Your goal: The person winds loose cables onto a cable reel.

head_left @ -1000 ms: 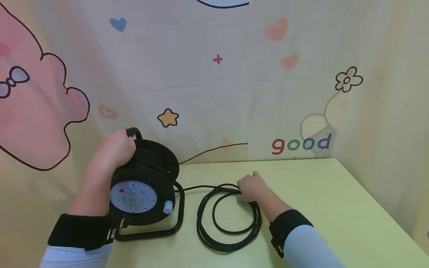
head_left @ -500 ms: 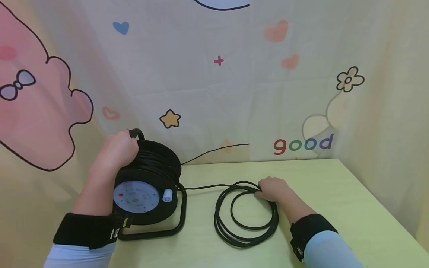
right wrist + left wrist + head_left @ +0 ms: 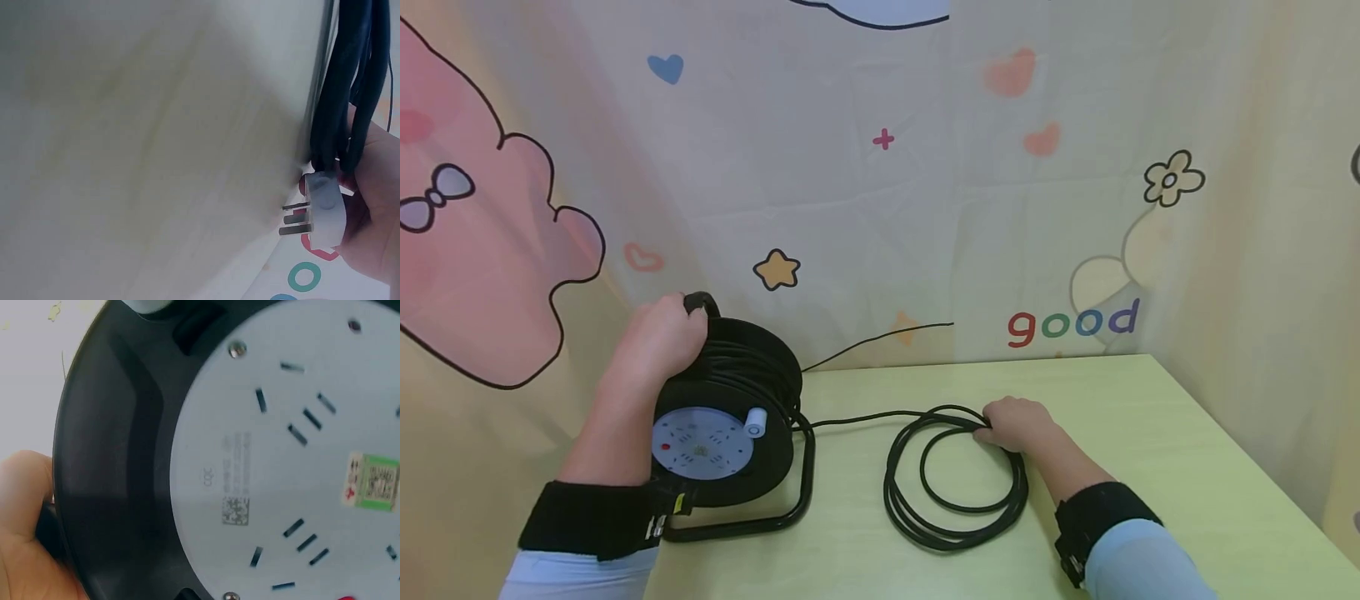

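My left hand (image 3: 662,337) grips the black handle (image 3: 706,302) on top of a cable reel (image 3: 730,396). The reel stands upright on its tube frame (image 3: 808,475), with cord wound between its flanges. Its pale socket disc (image 3: 702,443) faces me, with a light winding knob (image 3: 755,422) at its upper right. My right hand (image 3: 1018,423) holds a loose coil of black cable (image 3: 947,543) by its upper right side. One strand links coil and reel. In the right wrist view, a white three-pin plug (image 3: 326,215) sits by the fingers; the head view hides it.
The pale yellow-green table (image 3: 1112,467) extends past my right hand to its right edge. Behind it hangs a printed cloth (image 3: 850,200). A thin dark line (image 3: 880,335) crosses the cloth's lower part.
My right hand has moved right with the coil, then nearly stopped. The reel has turned counterclockwise, carrying its knob upward and left. More strand spans between reel and coil. My left hand keeps its grip.
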The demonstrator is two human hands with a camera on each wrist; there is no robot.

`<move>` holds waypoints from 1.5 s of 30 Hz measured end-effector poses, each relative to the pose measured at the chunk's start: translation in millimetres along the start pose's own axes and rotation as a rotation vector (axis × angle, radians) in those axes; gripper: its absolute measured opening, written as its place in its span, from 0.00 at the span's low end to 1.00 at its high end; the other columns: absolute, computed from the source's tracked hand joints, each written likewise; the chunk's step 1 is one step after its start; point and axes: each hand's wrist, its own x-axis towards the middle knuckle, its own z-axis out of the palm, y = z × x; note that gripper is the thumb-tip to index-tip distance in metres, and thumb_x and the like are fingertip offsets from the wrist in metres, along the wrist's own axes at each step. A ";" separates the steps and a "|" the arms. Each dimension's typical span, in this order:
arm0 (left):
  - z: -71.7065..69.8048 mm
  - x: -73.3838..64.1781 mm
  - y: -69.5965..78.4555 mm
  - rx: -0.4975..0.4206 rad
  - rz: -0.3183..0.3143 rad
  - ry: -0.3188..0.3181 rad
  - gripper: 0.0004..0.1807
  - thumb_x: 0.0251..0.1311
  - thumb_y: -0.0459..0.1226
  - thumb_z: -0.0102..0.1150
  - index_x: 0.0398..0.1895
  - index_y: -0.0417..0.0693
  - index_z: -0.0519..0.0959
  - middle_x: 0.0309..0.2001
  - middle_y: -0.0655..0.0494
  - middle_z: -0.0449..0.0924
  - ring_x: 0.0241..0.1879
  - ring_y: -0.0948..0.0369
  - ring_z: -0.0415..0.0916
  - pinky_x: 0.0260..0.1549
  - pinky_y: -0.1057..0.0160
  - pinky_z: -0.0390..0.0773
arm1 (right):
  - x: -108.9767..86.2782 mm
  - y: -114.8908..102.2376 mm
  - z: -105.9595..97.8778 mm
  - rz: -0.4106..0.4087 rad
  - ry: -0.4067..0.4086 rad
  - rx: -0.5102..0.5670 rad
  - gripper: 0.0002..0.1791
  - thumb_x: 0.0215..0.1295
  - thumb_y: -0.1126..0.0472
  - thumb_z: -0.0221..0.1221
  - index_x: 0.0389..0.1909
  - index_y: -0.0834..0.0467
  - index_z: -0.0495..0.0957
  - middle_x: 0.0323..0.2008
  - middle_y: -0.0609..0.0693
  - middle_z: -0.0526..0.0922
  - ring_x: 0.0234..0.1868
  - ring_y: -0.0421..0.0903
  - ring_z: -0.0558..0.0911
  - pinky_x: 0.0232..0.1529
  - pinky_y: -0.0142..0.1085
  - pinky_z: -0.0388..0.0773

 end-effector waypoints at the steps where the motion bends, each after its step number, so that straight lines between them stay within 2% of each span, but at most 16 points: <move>1: -0.2 -0.9 -1.1 -0.010 -0.003 0.014 0.32 0.73 0.49 0.29 0.63 0.28 0.60 0.60 0.26 0.62 0.55 0.35 0.61 0.52 0.36 0.65 | 0.8 -0.4 -0.6 0.004 -0.003 0.000 0.19 0.60 0.42 0.61 0.22 0.51 0.72 0.20 0.46 0.72 0.24 0.46 0.71 0.25 0.42 0.69; 3: -0.7 -4.1 -3.5 -0.024 -0.002 0.064 0.38 0.72 0.57 0.26 0.65 0.30 0.61 0.61 0.27 0.61 0.57 0.35 0.59 0.53 0.35 0.63 | 1.9 -1.4 -2.5 0.010 -0.014 0.001 0.20 0.59 0.40 0.62 0.22 0.51 0.72 0.20 0.46 0.73 0.24 0.45 0.71 0.26 0.42 0.69; 5: -1.0 -8.8 -6.2 -0.048 -0.003 0.146 0.43 0.70 0.62 0.23 0.66 0.33 0.62 0.63 0.29 0.58 0.59 0.35 0.56 0.54 0.34 0.61 | 2.9 -2.8 -6.8 0.021 -0.028 0.007 0.21 0.57 0.38 0.62 0.24 0.52 0.74 0.22 0.47 0.74 0.25 0.46 0.72 0.27 0.43 0.71; 9: -1.5 -22.6 -8.8 -0.112 0.007 0.373 0.42 0.68 0.63 0.31 0.66 0.35 0.63 0.62 0.31 0.57 0.60 0.37 0.53 0.54 0.35 0.60 | 6.0 -5.5 -21.8 0.024 0.010 0.036 0.29 0.57 0.35 0.61 0.40 0.57 0.79 0.36 0.53 0.80 0.37 0.52 0.78 0.38 0.49 0.76; 13: -0.3 -40.0 -4.5 -0.152 0.051 0.555 0.33 0.67 0.57 0.42 0.55 0.36 0.69 0.47 0.39 0.67 0.47 0.44 0.62 0.42 0.43 0.67 | 12.7 -12.9 -38.3 -0.022 0.119 0.084 0.37 0.60 0.34 0.58 0.58 0.59 0.73 0.54 0.60 0.75 0.52 0.58 0.74 0.50 0.54 0.73; 15: 2.1 -49.3 -1.0 -0.158 0.083 0.598 0.27 0.67 0.55 0.45 0.45 0.38 0.72 0.37 0.43 0.70 0.38 0.48 0.65 0.33 0.48 0.67 | 15.5 -22.6 -46.4 -0.057 0.157 0.133 0.38 0.62 0.35 0.57 0.63 0.59 0.69 0.59 0.61 0.71 0.56 0.58 0.70 0.53 0.55 0.71; 17: 5.7 -57.5 1.7 -0.153 0.111 0.613 0.24 0.67 0.54 0.47 0.34 0.40 0.73 0.28 0.47 0.72 0.29 0.51 0.66 0.26 0.52 0.66 | 19.9 -36.1 -51.7 -0.098 0.176 0.188 0.39 0.63 0.36 0.56 0.66 0.59 0.65 0.62 0.61 0.67 0.60 0.58 0.67 0.55 0.54 0.69; 20: 12.4 -68.3 2.3 -0.109 0.140 0.559 0.25 0.67 0.55 0.47 0.22 0.46 0.74 0.16 0.54 0.70 0.21 0.55 0.66 0.19 0.56 0.65 | 27.6 -62.0 -54.0 -0.166 0.156 0.252 0.38 0.66 0.40 0.56 0.68 0.59 0.61 0.64 0.61 0.64 0.63 0.56 0.64 0.59 0.52 0.66; 24: 25.0 -76.8 0.8 -0.079 0.151 0.383 0.29 0.67 0.59 0.45 0.15 0.50 0.75 0.10 0.59 0.66 0.17 0.58 0.66 0.16 0.59 0.64 | 38.5 -96.8 -46.9 -0.235 0.069 0.288 0.36 0.69 0.45 0.55 0.70 0.60 0.58 0.67 0.60 0.61 0.65 0.54 0.62 0.62 0.48 0.63; 27: 37.8 -79.9 1.5 -0.092 0.107 0.224 0.33 0.64 0.64 0.44 0.13 0.51 0.74 0.10 0.59 0.65 0.16 0.58 0.66 0.15 0.60 0.64 | 44.9 -115.3 -37.1 -0.241 0.001 0.285 0.34 0.71 0.50 0.53 0.71 0.61 0.55 0.69 0.59 0.58 0.67 0.52 0.59 0.63 0.47 0.61; 31: 58.2 -80.0 4.1 -0.089 0.043 0.063 0.36 0.59 0.69 0.44 0.11 0.51 0.73 0.11 0.59 0.65 0.16 0.59 0.66 0.13 0.61 0.64 | 49.1 -128.1 -23.8 -0.189 -0.049 0.244 0.31 0.74 0.53 0.49 0.72 0.59 0.54 0.70 0.56 0.58 0.68 0.52 0.57 0.64 0.54 0.57; 34: 74.7 -78.0 6.7 -0.106 0.045 0.017 0.35 0.60 0.66 0.48 0.09 0.51 0.70 0.10 0.60 0.63 0.13 0.59 0.64 0.11 0.63 0.62 | 48.0 -132.5 -16.7 -0.147 -0.047 0.182 0.27 0.75 0.53 0.48 0.71 0.56 0.59 0.67 0.55 0.64 0.65 0.54 0.62 0.61 0.61 0.56; 37: 87.8 -76.9 9.6 -0.124 0.052 0.006 0.34 0.61 0.63 0.50 0.07 0.51 0.65 0.08 0.61 0.58 0.10 0.61 0.59 0.09 0.65 0.56 | 46.0 -134.4 -11.6 -0.159 -0.004 0.094 0.22 0.74 0.52 0.49 0.66 0.54 0.67 0.59 0.53 0.73 0.60 0.55 0.68 0.58 0.60 0.62; 40: 95.4 -76.9 11.4 -0.123 0.036 0.011 0.34 0.61 0.61 0.51 0.06 0.50 0.61 0.08 0.61 0.54 0.09 0.61 0.55 0.08 0.65 0.50 | 44.3 -135.0 -9.3 -0.226 0.074 0.029 0.18 0.72 0.51 0.52 0.58 0.52 0.75 0.47 0.51 0.77 0.50 0.51 0.74 0.49 0.53 0.70; 42: 97.2 -77.1 11.9 -0.117 0.025 0.009 0.33 0.62 0.61 0.50 0.06 0.50 0.61 0.08 0.61 0.54 0.09 0.60 0.55 0.08 0.65 0.50 | 42.6 -134.6 -10.5 -0.269 0.116 0.041 0.15 0.71 0.50 0.53 0.52 0.51 0.78 0.39 0.47 0.77 0.41 0.47 0.75 0.42 0.46 0.73; 45: 97.6 -77.2 11.8 -0.116 0.008 -0.003 0.33 0.62 0.60 0.50 0.07 0.50 0.62 0.09 0.61 0.54 0.09 0.60 0.56 0.09 0.65 0.50 | 39.4 -132.1 -14.5 -0.324 0.158 0.093 0.09 0.71 0.49 0.54 0.42 0.48 0.79 0.30 0.42 0.74 0.31 0.41 0.73 0.31 0.38 0.72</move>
